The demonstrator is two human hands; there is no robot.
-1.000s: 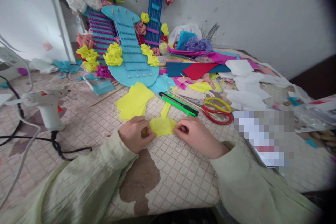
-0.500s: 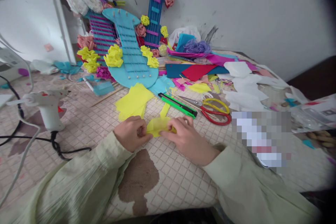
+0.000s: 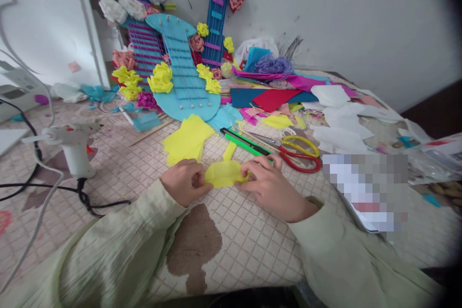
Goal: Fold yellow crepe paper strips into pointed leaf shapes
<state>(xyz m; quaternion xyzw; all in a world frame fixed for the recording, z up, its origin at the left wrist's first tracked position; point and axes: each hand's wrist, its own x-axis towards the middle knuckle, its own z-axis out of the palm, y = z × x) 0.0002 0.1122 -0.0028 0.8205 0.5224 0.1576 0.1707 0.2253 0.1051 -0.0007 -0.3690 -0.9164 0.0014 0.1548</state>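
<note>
A small piece of yellow paper (image 3: 223,173) lies on the quilted table cover (image 3: 245,231) between my two hands. My left hand (image 3: 183,182) pinches its left edge with closed fingers. My right hand (image 3: 269,186) grips its right edge, fingers curled over the paper. A stack of yellow paper sheets (image 3: 187,137) lies just beyond my left hand. A green and black utility knife (image 3: 245,142) and red and yellow scissors (image 3: 298,151) lie just beyond my right hand.
A white glue gun (image 3: 74,147) with a black cord (image 3: 46,187) stands at the left. Blue guitar-shaped crafts with paper flowers (image 3: 180,67) lean on the wall at the back. Coloured and white paper scraps (image 3: 335,115) cover the right side.
My right hand slid left over the yellow paper, then drew back a little to its right edge. My left hand kept its pinch on the left edge.
</note>
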